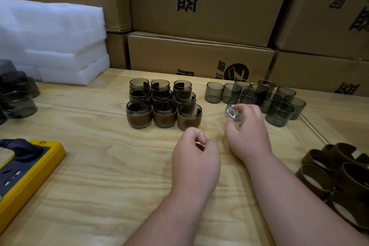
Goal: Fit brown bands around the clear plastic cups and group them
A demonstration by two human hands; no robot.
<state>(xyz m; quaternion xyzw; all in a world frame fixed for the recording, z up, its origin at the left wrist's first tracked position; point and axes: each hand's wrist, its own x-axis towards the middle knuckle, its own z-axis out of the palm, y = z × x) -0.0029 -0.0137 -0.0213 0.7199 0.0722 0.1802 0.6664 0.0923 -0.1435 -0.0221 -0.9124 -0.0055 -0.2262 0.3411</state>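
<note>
1. Two bare forearms reach in from the near edge over the wooden table. Off to the near right lies a heap of brown bands, open loops with a gap in each, piled loosely and well apart from the cups.
2. At the near left sits a yellow power strip with a black plug in it.
3. Next out, the left hand hovers just short of the finished group, fingers curled into a loose fist with thumb against forefinger; I can see nothing in it.
4. Slightly farther, the right hand has its fingers wrapped around a bare cup, tipped on its side so the base faces us, lifted at the edge of the unbanded cluster.
5. Beyond the left hand stand nine banded cups in a tight three-by-three block, touching one another.
6. To the right, the bare cups stand upright in a loose bunch.
7. My guess: each cup is light, stiff and smooth, so it may slip; grip it round the wall near the rim and slide the band on from the base. The bands look soft and springy, best held at the gap.
8. Farthest back are white foam sheets and stacked cardboard boxes.
</note>
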